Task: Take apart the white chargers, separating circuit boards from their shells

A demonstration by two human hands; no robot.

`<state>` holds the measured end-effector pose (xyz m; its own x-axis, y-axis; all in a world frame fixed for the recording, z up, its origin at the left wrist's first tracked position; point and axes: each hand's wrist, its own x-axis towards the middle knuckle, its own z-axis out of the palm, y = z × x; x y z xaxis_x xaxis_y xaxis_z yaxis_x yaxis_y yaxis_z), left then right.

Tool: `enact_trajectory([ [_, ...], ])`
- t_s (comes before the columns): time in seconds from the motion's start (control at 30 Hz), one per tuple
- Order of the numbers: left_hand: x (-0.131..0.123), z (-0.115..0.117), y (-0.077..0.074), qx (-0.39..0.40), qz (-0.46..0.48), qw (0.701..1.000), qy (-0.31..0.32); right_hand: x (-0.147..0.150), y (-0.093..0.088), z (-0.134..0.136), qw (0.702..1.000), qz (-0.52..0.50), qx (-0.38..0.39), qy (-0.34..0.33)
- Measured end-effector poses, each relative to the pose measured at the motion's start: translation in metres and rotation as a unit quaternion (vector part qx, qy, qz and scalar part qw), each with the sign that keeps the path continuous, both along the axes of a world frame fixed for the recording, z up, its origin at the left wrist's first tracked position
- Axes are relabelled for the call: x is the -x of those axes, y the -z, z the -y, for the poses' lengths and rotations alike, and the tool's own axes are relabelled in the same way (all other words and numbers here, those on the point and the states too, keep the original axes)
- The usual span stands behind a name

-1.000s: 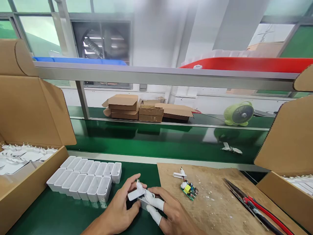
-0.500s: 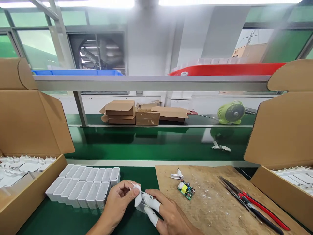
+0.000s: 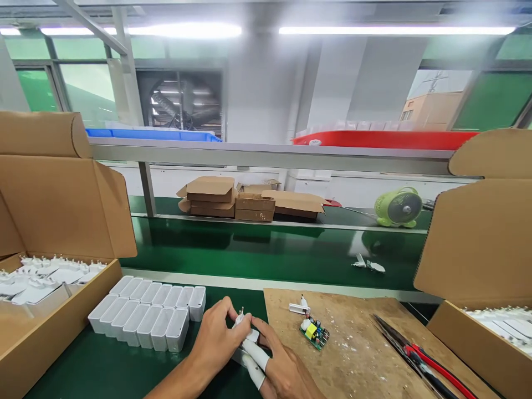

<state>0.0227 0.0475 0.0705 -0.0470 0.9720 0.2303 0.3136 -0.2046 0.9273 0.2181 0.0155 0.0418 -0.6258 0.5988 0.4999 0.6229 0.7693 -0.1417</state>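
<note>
white cases (image 3: 139, 324) block forward-left of the left hand (image 3: 218, 335), while brown mat (image 3: 353, 354) lies open between circuit board (image 3: 315, 333) and pliers (image 3: 420, 357).

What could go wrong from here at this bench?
The left hand pinches a small white plastic part with a metal tip; it might slip, as might the pale plastic case in the right hand, whose white finger covers could dull the grip.

The open white plastic cases stand close to the left forearm, so a sweep could knock them.

The green circuit board with a yellow block lies uncovered on a white-flecked brown board; any loose bits might get onto it.
</note>
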Motion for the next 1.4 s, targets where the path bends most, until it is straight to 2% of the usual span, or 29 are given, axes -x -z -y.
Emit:
enact_trajectory([
  [0.2,0.0,0.0,0.005,-0.028,-0.034,0.999,0.015,-0.002,-0.008,-0.001,0.999,-0.001,-0.04,-0.025],
  [0.37,0.013,0.012,0.01,-0.061,-0.016,0.994,0.087,0.001,-0.014,-0.001,0.999,-0.03,-0.013,-0.041],
  [0.43,0.023,0.02,0.013,-0.076,-0.007,0.993,0.095,0.002,-0.015,-0.003,0.996,-0.062,-0.003,-0.057],
  [0.53,0.038,0.03,0.016,-0.07,-0.003,0.994,0.083,0.003,-0.019,-0.005,0.99,-0.115,-0.011,-0.077],
  [0.63,0.045,0.032,0.015,-0.06,-0.001,0.996,0.06,0.004,-0.026,-0.006,0.982,-0.174,-0.039,-0.06],
  [0.73,0.045,0.03,0.01,-0.094,0.013,0.995,0.033,0.005,-0.03,-0.006,0.989,-0.135,0.003,-0.054],
  [0.83,0.045,0.029,0.009,-0.14,0.01,0.99,0.028,0.008,-0.026,-0.005,0.995,-0.082,0.053,-0.036],
  [1.0,0.048,0.03,0.017,-0.186,-0.029,0.981,0.038,0.008,-0.021,-0.004,0.992,-0.119,0.012,-0.031],
  [1.1,0.049,0.031,0.019,-0.193,-0.036,0.98,0.033,0.006,-0.025,-0.004,0.989,-0.139,0.021,-0.039],
  [1.17,0.05,0.031,0.02,-0.208,-0.055,0.975,0.05,0.005,-0.027,-0.004,0.991,-0.114,0.058,-0.043],
  [1.23,0.05,0.03,0.021,-0.246,-0.098,0.959,0.098,0.006,-0.025,-0.003,0.991,-0.092,0.083,-0.046],
  [1.33,0.048,0.03,0.024,-0.278,-0.156,0.933,0.167,0.009,-0.018,-0.001,0.991,-0.111,0.055,-0.045],
  [1.4,0.047,0.03,0.027,-0.247,-0.146,0.942,0.172,0.01,-0.014,0.0,0.991,-0.133,0.026,-0.021],
])
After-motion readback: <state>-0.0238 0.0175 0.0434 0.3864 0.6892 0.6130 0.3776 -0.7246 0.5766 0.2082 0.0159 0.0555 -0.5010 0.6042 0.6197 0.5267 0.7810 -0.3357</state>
